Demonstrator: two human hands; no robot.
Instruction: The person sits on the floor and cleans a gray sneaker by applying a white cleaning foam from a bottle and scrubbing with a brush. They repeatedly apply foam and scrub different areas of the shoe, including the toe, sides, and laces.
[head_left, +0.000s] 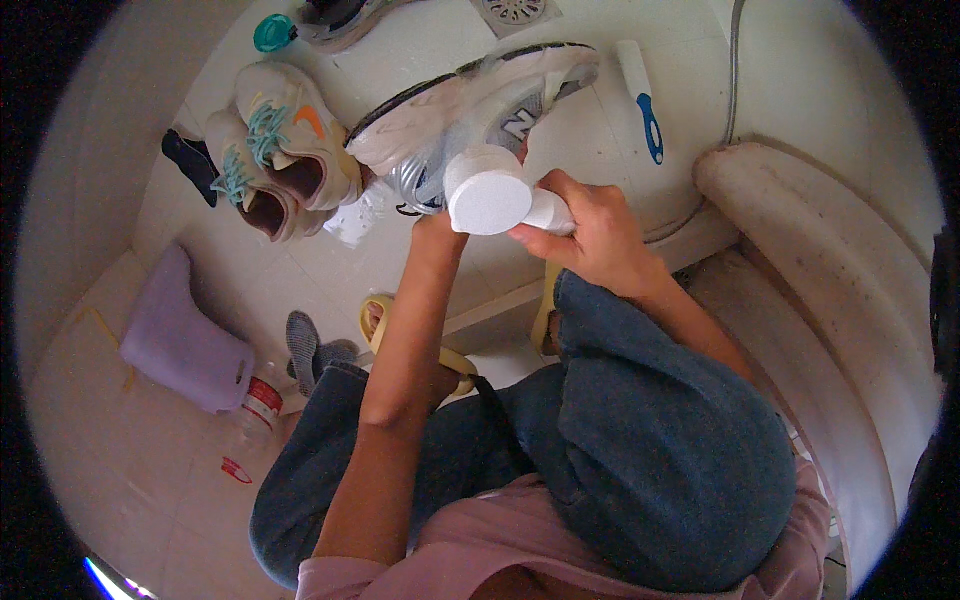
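Observation:
My right hand (607, 225) grips the handle of a white handheld shower head (491, 191). Water sprays away from me over a wet grey New Balance sneaker (517, 120), which is tilted on its side with its pale sole turned to the upper left. My left hand (441, 226) reaches in behind the shower head and holds the sneaker. Most of its fingers are hidden by the shower head and the spray. Left of this sneaker stands a pair of cream Nike sneakers (289, 146) with teal laces and an orange swoosh.
A blue-handled brush (651, 127) lies on the tiles near a metal hose (735, 67) and a floor drain (517, 9). A teal cap (274, 33) and another shoe (345, 22) are at the back. Left are grey insoles (304, 352), a purple plastic object (184, 337) and a clear bottle (255, 420).

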